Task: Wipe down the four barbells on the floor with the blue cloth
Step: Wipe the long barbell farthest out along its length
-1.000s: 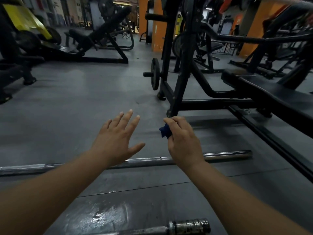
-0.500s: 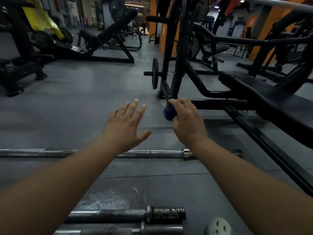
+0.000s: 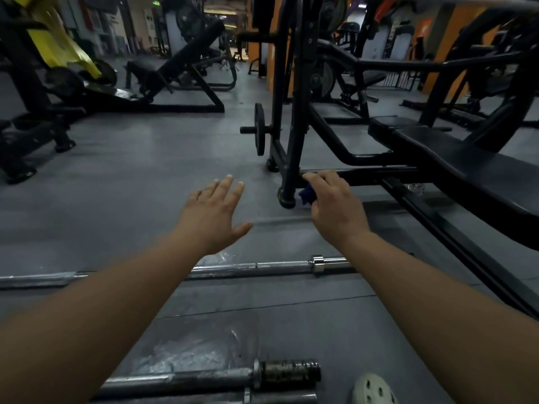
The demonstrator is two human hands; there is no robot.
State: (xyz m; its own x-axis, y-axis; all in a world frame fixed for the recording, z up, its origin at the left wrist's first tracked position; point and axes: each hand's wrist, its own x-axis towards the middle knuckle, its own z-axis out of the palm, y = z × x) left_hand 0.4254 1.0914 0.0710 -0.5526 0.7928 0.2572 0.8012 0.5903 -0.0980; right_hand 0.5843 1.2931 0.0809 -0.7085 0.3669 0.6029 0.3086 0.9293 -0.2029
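While the right hand (image 3: 335, 208) pinched the bunched blue cloth (image 3: 306, 195) just beside the foot of the bench rack (image 3: 293, 126), the left hand (image 3: 213, 220) hung spread and empty. Neither touched metal; the far barbell (image 3: 253, 268) lay just short of the rack and the near barbells (image 3: 204, 378) lay closer to the person, so the wiping seemed unfinished. Open floor (image 3: 145, 170) stretched left of the rack.

The cloth (image 3: 305, 196) is mostly hidden by the right hand (image 3: 335, 205), the far barbell (image 3: 256, 266) is cut off at the left edge, and the nearest barbell (image 3: 280, 399) at the bottom.
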